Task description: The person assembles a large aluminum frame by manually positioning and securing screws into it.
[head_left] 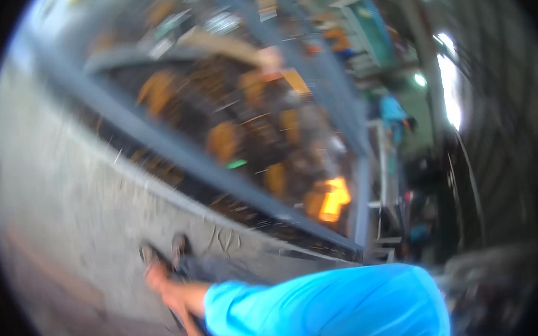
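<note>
My left hand (157,277) reaches down at the lower left, below a bright blue sleeve (327,306). My right hand (177,300) is close against it, its forearm rising from the bottom edge. Both hands are badly blurred, and their fingers cannot be made out. No held object can be told apart. Dark sandals (180,244) on my feet show just beyond the hands, on the grey floor (87,222). Thin loops of wire or cord (225,237) lie on the floor near the feet.
A blue-grey metal frame (156,141) surrounds dark and orange parts (222,141), with a bright orange piece (334,200) near its corner. A green scrap (237,164) lies among them. Farther off, a person in blue (392,110) is near a pale rack (382,161).
</note>
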The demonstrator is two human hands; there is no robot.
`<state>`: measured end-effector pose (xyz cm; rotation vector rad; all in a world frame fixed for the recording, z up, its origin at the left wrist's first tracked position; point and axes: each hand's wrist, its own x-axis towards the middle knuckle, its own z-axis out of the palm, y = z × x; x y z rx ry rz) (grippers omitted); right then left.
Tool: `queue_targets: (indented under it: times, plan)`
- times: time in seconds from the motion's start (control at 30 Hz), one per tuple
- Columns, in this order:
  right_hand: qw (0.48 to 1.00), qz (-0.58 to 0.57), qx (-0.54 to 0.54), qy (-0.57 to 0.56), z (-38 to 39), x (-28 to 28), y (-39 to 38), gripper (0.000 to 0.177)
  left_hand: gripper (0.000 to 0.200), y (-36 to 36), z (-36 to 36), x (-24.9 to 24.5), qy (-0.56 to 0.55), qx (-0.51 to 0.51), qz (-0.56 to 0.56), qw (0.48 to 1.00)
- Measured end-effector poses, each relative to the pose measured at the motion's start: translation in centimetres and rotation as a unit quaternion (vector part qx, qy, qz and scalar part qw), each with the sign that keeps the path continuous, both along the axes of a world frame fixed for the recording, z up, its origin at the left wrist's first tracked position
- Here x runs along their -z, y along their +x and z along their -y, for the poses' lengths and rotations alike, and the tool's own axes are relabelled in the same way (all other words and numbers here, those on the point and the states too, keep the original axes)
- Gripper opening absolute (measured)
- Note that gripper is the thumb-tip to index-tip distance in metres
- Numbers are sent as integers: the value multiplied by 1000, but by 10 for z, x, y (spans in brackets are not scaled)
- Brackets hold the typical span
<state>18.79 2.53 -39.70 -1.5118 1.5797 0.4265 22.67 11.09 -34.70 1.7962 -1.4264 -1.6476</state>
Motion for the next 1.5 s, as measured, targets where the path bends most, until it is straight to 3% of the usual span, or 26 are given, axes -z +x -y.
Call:
queue_targets:
  times: [0.07, 0.17, 0.23, 0.3, 0.33, 0.37, 0.4, 0.5, 0.57, 0.6, 0.63, 0.67, 0.7, 0.73, 0.77, 0.83, 0.9, 0.97, 1.07, 1.1, 1.13, 1.17, 1.27, 1.3, 1.37, 1.5]
  plan:
    - [964, 152, 6, -216, 104, -71, 70, 19, 32, 16, 29, -24, 0, 58, 22, 998]
    - [824, 276, -16, -494, 256, -213, 130, 23, 35, 75, 92, -64, -28, 156, 101, 982]
    - [822, 264, 1, -505, 295, -353, 70, 24, 38, 109, 120, -97, -38, 169, 146, 974]
    - [767, 448, 132, -439, 315, -376, 5, 31, 40, 143, 141, -145, -46, 199, 195, 959]
    - [717, 532, 192, -407, 324, -389, -29, 36, 41, 146, 148, -196, -28, 232, 239, 942]
    - [828, 428, 312, -184, 253, -478, -112, 39, 41, 196, 154, -130, -169, 229, 236, 929]
    - [865, 358, 302, -178, 229, -480, -156, 37, 42, 177, 161, -157, -168, 244, 301, 906]
    - [806, 421, 402, -105, 66, -513, -265, 41, 37, 53, 152, -247, -220, 167, 233, 932]
    - [729, 462, 495, -98, -72, -503, -301, 43, 36, -20, 145, -247, -316, 255, 175, 897]
    - [700, 446, 550, -93, -143, -495, -305, 39, 34, -63, 131, -279, -337, 281, 114, 892]
    - [638, 442, 624, -89, -217, -475, -309, 33, 33, -109, 121, -303, -401, 334, 63, 851]
    - [569, 406, 707, -104, -292, -431, -300, 29, 29, -150, 109, -322, -405, 368, -19, 837]
    - [520, 275, 801, -112, -360, -403, -283, 24, 27, -188, 101, -332, -428, 420, -54, 799]
    - [419, 211, 867, -165, -433, -369, -253, 21, 26, -222, 90, -347, -477, 440, -99, 754]
    - [350, 67, 921, -157, -483, -372, -220, 15, 27, -249, 83, -359, -462, 475, -108, 741]
    - [74, 90, 951, -287, -613, -275, -139, 13, 29, -301, 75, -347, -461, 477, -152, 733]
    - [346, -98, 931, -54, -658, -251, -57, 18, 30, -327, 62, -351, -455, 487, -151, 730]
    - [575, -247, 753, 201, -673, -245, -21, 22, 28, -341, 47, -350, -430, 519, -164, 721]
    - [183, -199, 959, 90, -600, -202, 65, 38, 23, -356, 24, -334, -436, 564, -203, 671]
    - [121, -137, 980, 82, -555, -202, 71, 38, 23, -360, 13, -333, -418, 590, -212, 658]
    - [130, -81, 984, 88, -510, -203, 68, 37, 24, -366, 2, -333, -396, 616, -219, 645]
    - [152, -43, 984, 87, -470, -203, 63, 37, 23, -373, -14, -346, -299, 668, -232, 641]
    - [166, 23, 985, 39, -378, -208, 32, 35, 20, -398, -63, -375, -276, 720, -252, 585]
    - [159, 29, 987, 24, -369, -213, 21, 35, 20, -409, -80, -379, -274, 727, -248, 578]
    - [126, 36, 991, -10, -369, -223, -10, 34, 19, -437, -117, -388, -345, 740, -280, 504]
    - [63, 12, 996, -68, -434, -242, -73, 32, 21, -492, -217, -398, -278, 751, -321, 506]
